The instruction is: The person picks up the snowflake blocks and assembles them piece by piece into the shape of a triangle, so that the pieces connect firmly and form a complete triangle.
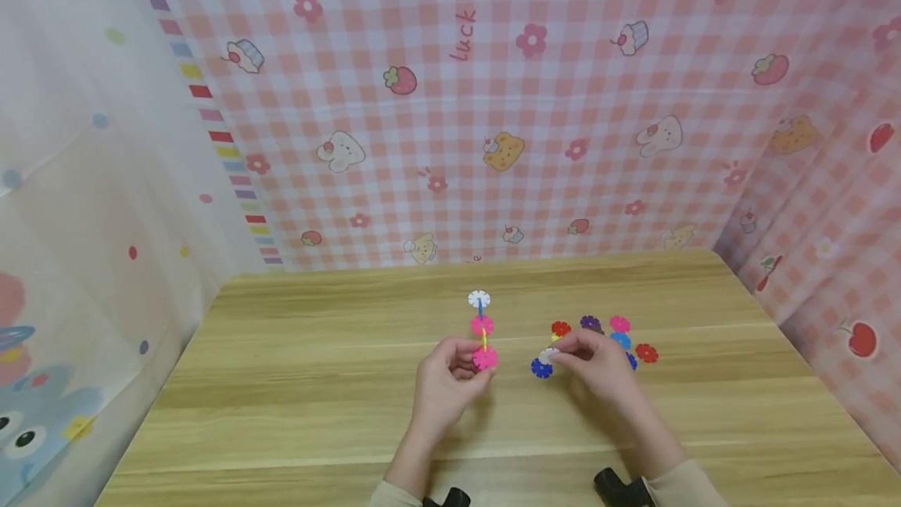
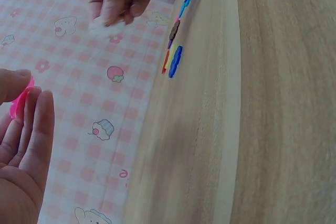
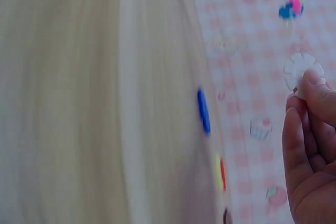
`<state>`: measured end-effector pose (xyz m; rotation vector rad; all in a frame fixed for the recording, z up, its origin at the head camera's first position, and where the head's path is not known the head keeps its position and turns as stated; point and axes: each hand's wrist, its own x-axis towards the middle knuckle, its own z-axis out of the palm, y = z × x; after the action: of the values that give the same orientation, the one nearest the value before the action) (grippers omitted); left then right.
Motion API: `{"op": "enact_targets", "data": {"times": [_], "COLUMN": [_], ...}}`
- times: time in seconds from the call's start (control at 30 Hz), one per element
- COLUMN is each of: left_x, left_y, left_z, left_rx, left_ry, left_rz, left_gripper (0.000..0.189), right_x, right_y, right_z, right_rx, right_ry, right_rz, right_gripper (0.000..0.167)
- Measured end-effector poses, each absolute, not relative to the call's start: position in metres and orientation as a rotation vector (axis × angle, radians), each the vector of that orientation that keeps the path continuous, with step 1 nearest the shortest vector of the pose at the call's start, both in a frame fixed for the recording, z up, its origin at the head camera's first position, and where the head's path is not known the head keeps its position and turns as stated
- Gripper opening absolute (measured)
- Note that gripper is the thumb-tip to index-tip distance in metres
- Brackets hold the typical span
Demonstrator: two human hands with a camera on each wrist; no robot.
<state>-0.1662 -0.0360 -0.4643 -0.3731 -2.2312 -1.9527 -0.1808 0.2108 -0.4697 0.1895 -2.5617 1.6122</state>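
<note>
My left hand [image 1: 445, 388] pinches the pink notched disc [image 1: 484, 358] at the near end of a chain of interlocking snowflake discs. Beyond it the chain runs through a yellow disc [image 1: 484, 338] seen edge-on, another pink disc [image 1: 482, 325], a blue one seen edge-on [image 1: 480, 308] and a white disc [image 1: 479, 299] at the far end. Between thumb and fingers, my right hand [image 1: 598, 362] holds a loose white snowflake disc [image 3: 300, 72], raised above the table. The two hands are apart, with the white disc not touching the chain.
Several loose discs lie on the wooden table [image 1: 317, 413] around the right hand: a dark blue one [image 1: 541, 368], red ones [image 1: 647, 353], a purple one [image 1: 590, 322], a pink one [image 1: 620, 324] and a light blue one [image 1: 620, 340]. A checked curtain [image 1: 436, 202] hangs behind the table.
</note>
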Motion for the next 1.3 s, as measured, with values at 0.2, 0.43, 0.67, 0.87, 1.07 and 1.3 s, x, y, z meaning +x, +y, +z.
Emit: {"op": "enact_targets", "data": {"times": [0.2,0.43,0.67,0.87,1.07,1.3], "left_x": [-0.166,-0.167,-0.167,-0.167,-0.167,-0.165], "left_y": [-0.036,-0.036,-0.037,-0.037,-0.037,-0.032], "left_z": [-0.463,-0.463,-0.465,-0.465,-0.464,-0.464], "left_rx": [-0.372,-0.366,-0.404,-0.403,-0.401,-0.386], "left_ry": [-2.231,-2.254,-2.263,-2.277,-2.296,-2.252], "left_rz": [-2.000,-2.009,-2.011,-2.008,-2.010,-2.055], "left_gripper": [0.032,0.031,0.030,0.030,0.030,0.028], "right_x": [-0.174,-0.169,-0.167,-0.167,-0.167,-0.164], "right_y": [0.188,0.170,0.161,0.159,0.158,0.155], "right_z": [-0.465,-0.462,-0.461,-0.463,-0.462,-0.459], "right_rx": [0.199,0.189,0.168,0.155,0.191,0.305], "right_ry": [-2.514,-2.480,-2.433,-2.426,-2.396,-2.350], "right_rz": [1.723,1.802,1.835,1.797,1.772,1.675], "right_gripper": [0.008,0.009,0.009,0.007,0.007,0.012]}}
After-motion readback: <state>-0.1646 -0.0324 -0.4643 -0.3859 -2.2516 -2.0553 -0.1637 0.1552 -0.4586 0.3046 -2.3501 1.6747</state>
